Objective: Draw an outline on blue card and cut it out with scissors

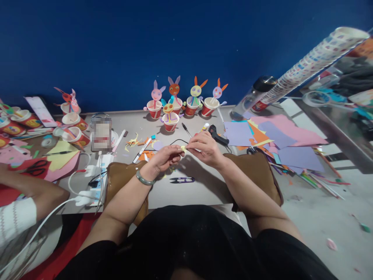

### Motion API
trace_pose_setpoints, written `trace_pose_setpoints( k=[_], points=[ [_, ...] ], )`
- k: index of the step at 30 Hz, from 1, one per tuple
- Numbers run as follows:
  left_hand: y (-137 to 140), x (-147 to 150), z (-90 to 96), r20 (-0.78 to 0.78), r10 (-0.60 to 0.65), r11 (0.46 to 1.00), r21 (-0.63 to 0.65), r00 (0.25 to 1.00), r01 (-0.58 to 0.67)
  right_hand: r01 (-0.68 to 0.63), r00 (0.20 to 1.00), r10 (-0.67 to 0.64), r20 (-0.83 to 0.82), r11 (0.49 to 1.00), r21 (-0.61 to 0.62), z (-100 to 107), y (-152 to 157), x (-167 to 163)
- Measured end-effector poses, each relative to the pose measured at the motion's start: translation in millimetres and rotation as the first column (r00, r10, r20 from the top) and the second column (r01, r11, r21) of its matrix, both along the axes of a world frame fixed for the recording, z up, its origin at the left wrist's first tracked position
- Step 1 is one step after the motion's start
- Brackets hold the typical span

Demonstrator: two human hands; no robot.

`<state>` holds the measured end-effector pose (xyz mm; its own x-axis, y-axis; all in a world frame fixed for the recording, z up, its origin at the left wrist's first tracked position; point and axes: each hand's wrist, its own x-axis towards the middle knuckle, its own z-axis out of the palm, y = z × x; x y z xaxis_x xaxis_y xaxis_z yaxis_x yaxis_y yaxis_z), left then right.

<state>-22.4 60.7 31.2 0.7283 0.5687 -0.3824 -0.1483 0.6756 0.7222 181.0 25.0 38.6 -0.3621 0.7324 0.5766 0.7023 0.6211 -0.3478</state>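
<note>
Got one tiny yellow scrap (183,148) pinched above the table (211,192), clamped by both left hand (165,159) and right hand (207,149). Can't make out its shape, mostly covered up tbh. Counting five rabbit cups (171,122) near the blue wall (186,46), four behind and one in front. Also spotting one purple snips (186,180) below the hands, one black glue gun (219,137) past the right hand, plus two brown cushions (256,177), partly hidden. Can see just part of one pen (185,128) and another person's arm (35,186), cut off at left. Can't count the tall cup stack (317,60), nested too tight.
</note>
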Motion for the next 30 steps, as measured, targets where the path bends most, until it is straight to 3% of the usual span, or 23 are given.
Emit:
trace_pose_setpoints(
  k=[10,21,26,30],
  points=[
    [1.0,-0.2,1.1,-0.04,-0.04,0.999,-0.024,0.998,0.039,-0.017,1.0,0.018,0.013,0.998,-0.059,-1.6,-0.2,3.0],
    [1.2,-0.9,0.5,-0.032,-0.052,0.997,-0.055,0.998,0.05,-0.087,0.996,0.087,0.029,0.996,-0.007,-0.3,1.1,4.4],
    [3.4,-0.1,-3.6,-0.009,-0.028,0.995,-0.097,1.0,0.027,-0.096,0.993,0.092,-0.072,0.994,-0.046,1.2,3.6,5.1],
    [7.9,4.0,-8.6,-0.057,0.049,0.991,-0.121,0.997,-0.056,-0.004,0.963,-0.053,-0.265,0.978,-0.211,2.4,13.1,7.5]
  ],
)
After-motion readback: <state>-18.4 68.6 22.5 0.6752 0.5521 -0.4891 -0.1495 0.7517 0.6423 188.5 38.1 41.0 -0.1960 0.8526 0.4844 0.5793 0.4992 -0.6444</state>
